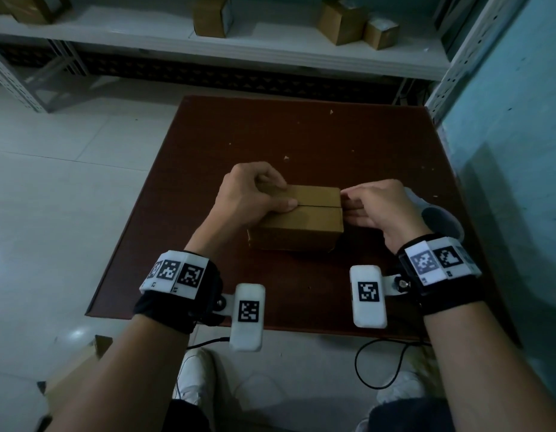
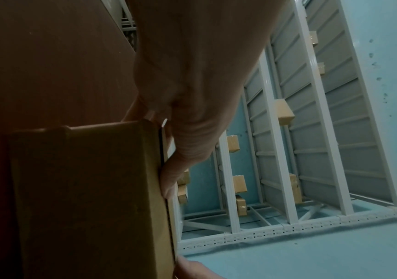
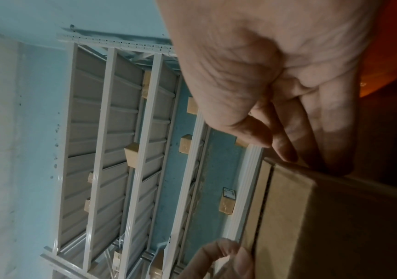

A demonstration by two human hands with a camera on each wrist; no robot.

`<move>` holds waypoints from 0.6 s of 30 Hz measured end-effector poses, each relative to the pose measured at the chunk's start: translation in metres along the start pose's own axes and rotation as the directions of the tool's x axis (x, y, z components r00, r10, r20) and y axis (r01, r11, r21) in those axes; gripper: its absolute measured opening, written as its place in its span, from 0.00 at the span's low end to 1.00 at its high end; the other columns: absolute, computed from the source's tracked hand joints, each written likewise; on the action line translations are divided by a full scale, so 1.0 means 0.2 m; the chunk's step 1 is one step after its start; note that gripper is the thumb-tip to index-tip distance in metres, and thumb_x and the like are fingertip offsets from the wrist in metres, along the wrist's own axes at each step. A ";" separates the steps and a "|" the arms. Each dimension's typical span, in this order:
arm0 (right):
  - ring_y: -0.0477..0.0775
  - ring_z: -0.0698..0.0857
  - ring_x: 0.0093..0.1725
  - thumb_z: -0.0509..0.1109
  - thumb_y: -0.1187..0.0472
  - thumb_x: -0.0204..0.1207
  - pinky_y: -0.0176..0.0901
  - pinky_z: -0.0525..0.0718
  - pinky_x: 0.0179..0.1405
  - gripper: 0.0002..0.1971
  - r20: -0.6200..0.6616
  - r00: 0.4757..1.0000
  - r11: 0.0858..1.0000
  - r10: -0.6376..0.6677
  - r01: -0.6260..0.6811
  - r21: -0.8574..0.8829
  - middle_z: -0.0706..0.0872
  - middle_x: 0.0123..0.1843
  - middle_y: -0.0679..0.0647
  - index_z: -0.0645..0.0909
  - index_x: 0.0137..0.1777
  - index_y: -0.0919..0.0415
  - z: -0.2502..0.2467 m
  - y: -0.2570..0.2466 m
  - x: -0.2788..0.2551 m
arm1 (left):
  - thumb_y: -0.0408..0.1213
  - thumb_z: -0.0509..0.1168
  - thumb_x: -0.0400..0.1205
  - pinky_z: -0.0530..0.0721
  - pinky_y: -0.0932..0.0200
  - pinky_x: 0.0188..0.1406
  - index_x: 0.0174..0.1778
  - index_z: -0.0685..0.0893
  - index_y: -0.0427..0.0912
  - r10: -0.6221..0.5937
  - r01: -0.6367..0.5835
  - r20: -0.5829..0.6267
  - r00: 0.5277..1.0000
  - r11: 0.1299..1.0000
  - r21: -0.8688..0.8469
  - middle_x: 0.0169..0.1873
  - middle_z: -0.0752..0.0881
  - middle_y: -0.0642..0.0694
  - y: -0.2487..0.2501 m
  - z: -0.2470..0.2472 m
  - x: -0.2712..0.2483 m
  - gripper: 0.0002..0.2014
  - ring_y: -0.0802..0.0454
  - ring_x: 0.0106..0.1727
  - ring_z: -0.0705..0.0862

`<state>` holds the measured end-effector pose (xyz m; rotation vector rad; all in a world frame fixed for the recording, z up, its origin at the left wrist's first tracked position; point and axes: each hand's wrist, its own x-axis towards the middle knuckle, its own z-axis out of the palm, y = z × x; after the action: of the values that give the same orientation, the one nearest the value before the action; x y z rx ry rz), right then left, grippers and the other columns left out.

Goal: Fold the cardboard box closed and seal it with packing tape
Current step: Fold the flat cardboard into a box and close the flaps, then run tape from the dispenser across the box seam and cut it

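Cardboard box (image 1: 298,215), small, brown and rectangular, sits mid-way on the dark red-brown wooden table (image 1: 301,135), flaps folded shut. Left hand (image 1: 248,194) curls over its left end, thumb pinning the seam; right hand (image 1: 376,207) pinches at the right end, apparently readying tape.

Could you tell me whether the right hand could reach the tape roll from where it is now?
Probably yes: the tape roll lies on the table just behind the right hand, with nothing between them.
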<state>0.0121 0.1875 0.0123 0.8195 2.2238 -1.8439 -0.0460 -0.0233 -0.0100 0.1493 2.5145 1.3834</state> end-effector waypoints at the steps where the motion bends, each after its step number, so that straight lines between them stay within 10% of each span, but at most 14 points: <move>1: 0.49 0.92 0.48 0.64 0.71 0.85 0.34 0.89 0.34 0.12 0.013 1.000 1.000 -0.001 0.001 0.003 0.93 0.49 0.55 0.88 0.50 0.59 0.00 0.00 0.00 | 0.45 0.84 0.71 0.86 0.53 0.44 0.59 0.85 0.54 -0.042 0.042 0.017 0.999 0.999 0.016 0.59 0.83 0.53 0.01 0.00 0.00 0.22 0.53 0.56 0.83; 18: 0.48 0.95 0.41 0.64 0.77 0.79 0.35 0.91 0.35 0.13 0.109 0.993 0.999 0.036 -0.038 0.016 0.95 0.43 0.58 0.91 0.48 0.68 -0.06 0.02 0.01 | 0.34 0.73 0.79 0.84 0.48 0.44 0.51 0.87 0.54 -0.233 0.232 0.175 0.957 0.972 0.024 0.59 0.85 0.45 0.06 0.02 0.01 0.09 0.43 0.57 0.85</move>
<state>0.0162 0.2004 0.0106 0.7391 2.1154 -1.8478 -0.0476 -0.0130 -0.0025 -0.0225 2.3038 1.2161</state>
